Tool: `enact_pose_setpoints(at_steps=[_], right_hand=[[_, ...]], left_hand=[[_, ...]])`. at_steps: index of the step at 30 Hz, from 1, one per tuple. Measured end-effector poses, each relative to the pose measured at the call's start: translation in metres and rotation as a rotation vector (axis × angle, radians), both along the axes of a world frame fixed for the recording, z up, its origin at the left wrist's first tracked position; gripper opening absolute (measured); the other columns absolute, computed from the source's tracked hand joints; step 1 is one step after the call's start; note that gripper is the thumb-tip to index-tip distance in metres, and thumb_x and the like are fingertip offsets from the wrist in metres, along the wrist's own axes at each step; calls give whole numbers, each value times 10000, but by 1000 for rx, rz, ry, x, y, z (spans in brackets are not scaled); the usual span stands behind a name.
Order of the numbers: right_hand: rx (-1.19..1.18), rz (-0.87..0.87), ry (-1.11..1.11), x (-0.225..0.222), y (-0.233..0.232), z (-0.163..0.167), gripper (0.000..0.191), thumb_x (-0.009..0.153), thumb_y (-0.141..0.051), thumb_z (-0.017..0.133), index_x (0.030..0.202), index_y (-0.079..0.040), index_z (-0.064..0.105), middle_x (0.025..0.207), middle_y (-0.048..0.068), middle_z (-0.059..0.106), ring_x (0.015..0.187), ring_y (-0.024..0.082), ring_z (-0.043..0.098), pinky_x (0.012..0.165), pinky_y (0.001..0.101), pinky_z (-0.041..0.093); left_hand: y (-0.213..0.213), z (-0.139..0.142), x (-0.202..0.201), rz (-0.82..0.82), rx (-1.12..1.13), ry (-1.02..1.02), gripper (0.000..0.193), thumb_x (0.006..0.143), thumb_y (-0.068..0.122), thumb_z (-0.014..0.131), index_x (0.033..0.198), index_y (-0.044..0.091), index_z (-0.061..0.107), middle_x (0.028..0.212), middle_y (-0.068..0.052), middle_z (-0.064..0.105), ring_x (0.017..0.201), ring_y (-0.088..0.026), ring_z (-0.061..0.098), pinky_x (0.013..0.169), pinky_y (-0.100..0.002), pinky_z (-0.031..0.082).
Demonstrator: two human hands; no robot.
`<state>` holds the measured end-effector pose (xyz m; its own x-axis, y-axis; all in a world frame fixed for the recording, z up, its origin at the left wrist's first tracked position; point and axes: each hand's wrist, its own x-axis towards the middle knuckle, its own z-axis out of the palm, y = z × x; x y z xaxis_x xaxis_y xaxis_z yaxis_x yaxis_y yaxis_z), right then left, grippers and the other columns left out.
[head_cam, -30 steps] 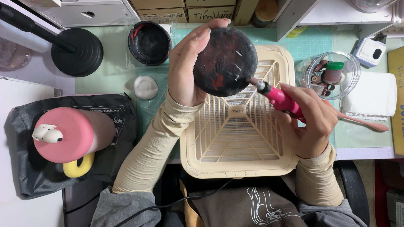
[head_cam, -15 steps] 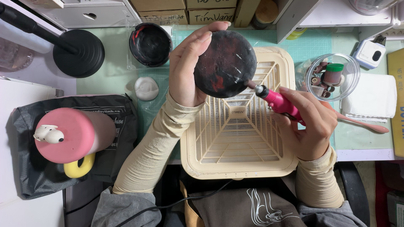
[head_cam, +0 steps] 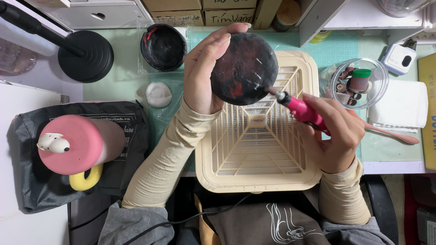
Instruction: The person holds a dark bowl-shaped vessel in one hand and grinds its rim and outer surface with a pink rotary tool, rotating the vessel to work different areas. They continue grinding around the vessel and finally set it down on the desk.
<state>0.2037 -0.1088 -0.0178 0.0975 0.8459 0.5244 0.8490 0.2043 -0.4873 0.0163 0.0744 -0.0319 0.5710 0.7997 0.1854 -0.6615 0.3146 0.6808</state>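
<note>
A craft workbench: cutting mat (head_cam: 345, 50), dust-collector grille (head_cam: 259, 145), bit jar (head_cam: 359, 81).

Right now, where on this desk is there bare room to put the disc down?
Bare green mat shows between the black round base and the white lump. A smaller strip lies right of the cream grille tray, below the pink stick. The back edge by the black bowl and the glass jar beside the folded white cloth is crowded.

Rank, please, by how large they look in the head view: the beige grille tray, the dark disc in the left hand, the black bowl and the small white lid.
1. Tray, clearly largest.
2. Disc; it is held up nearer the camera, so it may look bigger than it is.
3. Bowl, slightly smaller than the disc in view; true order unsure.
4. Lid, smallest.
</note>
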Motion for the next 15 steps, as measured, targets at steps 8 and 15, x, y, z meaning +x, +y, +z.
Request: enact_pose_setpoints(at_steps=[8, 15], right_hand=[[-2, -20, -37, -2, 2, 6, 408, 794, -36, 787, 1176, 44, 669, 959, 171, 719, 761, 242, 693, 665, 323, 469], [-21, -4, -19, 1, -1, 0, 393, 868, -52, 787, 1233, 33, 668, 998, 148, 723, 773, 208, 690, 652, 280, 478]], left_hand=[[0, 1, -1, -2, 0, 5, 324, 1130, 106, 485, 1315, -136, 594, 1259, -187, 673, 1051, -207, 718, 951, -347, 610], [0, 0, 1, 34, 13, 16, 325, 1122, 115, 485, 1305, -126, 604, 1282, -179, 671, 1081, -194, 715, 978, -339, 605]])
